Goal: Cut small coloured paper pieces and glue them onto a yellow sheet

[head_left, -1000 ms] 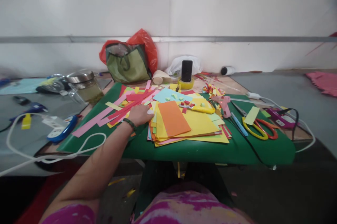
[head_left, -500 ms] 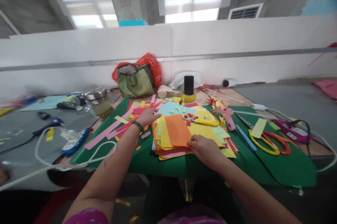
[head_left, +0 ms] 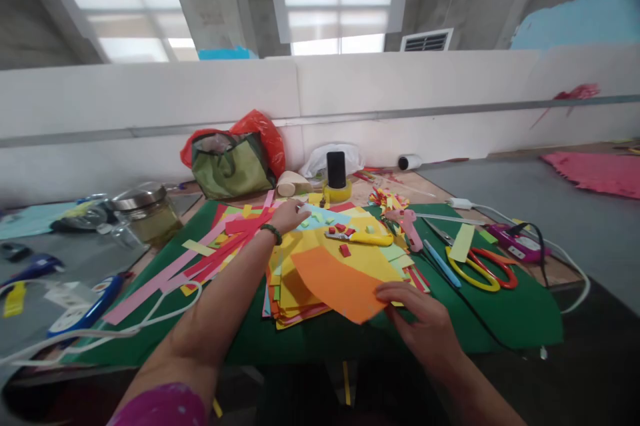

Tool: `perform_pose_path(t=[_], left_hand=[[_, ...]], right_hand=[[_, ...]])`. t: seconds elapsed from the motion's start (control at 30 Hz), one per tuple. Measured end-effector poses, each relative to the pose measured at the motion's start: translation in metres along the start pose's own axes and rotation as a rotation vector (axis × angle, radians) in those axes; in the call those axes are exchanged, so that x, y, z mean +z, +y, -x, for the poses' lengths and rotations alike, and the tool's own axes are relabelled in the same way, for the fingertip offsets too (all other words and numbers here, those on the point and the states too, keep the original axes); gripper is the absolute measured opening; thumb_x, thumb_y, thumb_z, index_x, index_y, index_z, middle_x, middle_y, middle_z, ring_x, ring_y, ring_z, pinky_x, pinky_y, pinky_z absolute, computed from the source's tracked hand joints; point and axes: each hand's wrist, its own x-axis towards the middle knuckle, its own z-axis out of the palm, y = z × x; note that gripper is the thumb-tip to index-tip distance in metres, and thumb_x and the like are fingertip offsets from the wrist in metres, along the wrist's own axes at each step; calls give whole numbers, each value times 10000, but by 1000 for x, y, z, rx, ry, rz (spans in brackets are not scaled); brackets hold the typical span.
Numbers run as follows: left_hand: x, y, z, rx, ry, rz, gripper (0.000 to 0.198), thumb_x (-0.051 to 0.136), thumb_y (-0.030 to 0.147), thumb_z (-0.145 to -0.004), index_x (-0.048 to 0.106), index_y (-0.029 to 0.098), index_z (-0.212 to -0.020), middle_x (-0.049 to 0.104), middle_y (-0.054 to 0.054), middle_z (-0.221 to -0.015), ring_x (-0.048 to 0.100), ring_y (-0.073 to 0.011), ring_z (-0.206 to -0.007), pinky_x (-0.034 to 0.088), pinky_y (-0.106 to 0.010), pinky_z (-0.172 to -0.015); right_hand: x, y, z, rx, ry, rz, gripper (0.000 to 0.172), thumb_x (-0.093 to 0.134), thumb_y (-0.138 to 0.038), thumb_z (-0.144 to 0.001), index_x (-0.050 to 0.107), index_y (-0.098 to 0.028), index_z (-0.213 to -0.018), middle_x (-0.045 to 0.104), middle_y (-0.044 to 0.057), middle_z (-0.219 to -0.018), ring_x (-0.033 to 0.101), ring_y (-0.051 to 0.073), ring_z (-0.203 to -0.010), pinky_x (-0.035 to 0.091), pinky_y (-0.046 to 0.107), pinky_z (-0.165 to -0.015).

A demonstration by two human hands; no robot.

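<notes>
My right hand [head_left: 420,316] pinches the corner of an orange paper sheet [head_left: 340,283], which is lifted and curved above a stack of coloured paper [head_left: 300,293]. My left hand [head_left: 290,215] is at the back left of the stack, fingers drawn together beside a light blue paper [head_left: 320,214]. Whether something is between those fingertips is hard to make out. A yellow utility knife [head_left: 370,239] lies on the stack among small red and green paper bits. Pink and red paper strips [head_left: 240,239] spread left of the stack.
Right of the stack lie a pink glue gun [head_left: 411,231], a light blue pen-like stick [head_left: 443,264] and scissors [head_left: 483,273]. A glass jar [head_left: 149,213] and white cable [head_left: 165,293] are at left. Behind stand a green bag [head_left: 230,169] and a phone [head_left: 336,169].
My right hand has raised the orange sheet off the stack and moved right and toward me with it. My left hand stays near the stack's back left. The view has turned slightly right.
</notes>
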Motion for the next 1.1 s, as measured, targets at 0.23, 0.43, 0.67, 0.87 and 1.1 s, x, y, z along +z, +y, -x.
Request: perform_pose_path(t=[0.23,0.43,0.67,0.87,1.1], left_hand=[[11,5,0,-91,52,-92,507,629,402,-755,577,135,-1181,538,-205,-1316,411,-378,-1276,339,-501,-1002],[-12,41,35,221,-479,389,606,419,671,-812,694,169,-1012,690,-139,-1080,627,-294,-985,491,-357,-806],[19,58,69,-26,-471,1467,321,715,419,-672,710,163,-866,741,-88,-909,640,-322,-1026,492,-400,-885],[38,51,66,-228,-546,1425,205,731,286,-708,705,122,-828,745,-106,-909,695,-263,-841,551,-324,-738],[34,60,67,-346,-248,1450,157,639,232,-819,676,134,-936,740,-83,-941,705,-191,-747,582,-274,-647]], right_hand=[[-46,-5,19,-10,193,136,181,573,-112,-837,673,-250,-898,732,42,-915,711,172,-813,587,269,-731],[-46,17,-26,-126,505,87,280,602,-14,-790,657,-216,-976,687,70,-1004,663,187,-931,546,315,-805],[10,32,-69,-453,24,225,251,447,-16,-871,631,-171,-944,700,101,-955,639,187,-850,554,315,-734],[16,49,-38,-395,-5,292,269,418,-40,-885,630,-178,-975,690,86,-1060,638,153,-948,538,259,-797],[-81,108,-24,746,-17,853,258,458,-275,-901,626,-150,-1051,704,136,-914,654,260,-887,482,351,-753]])
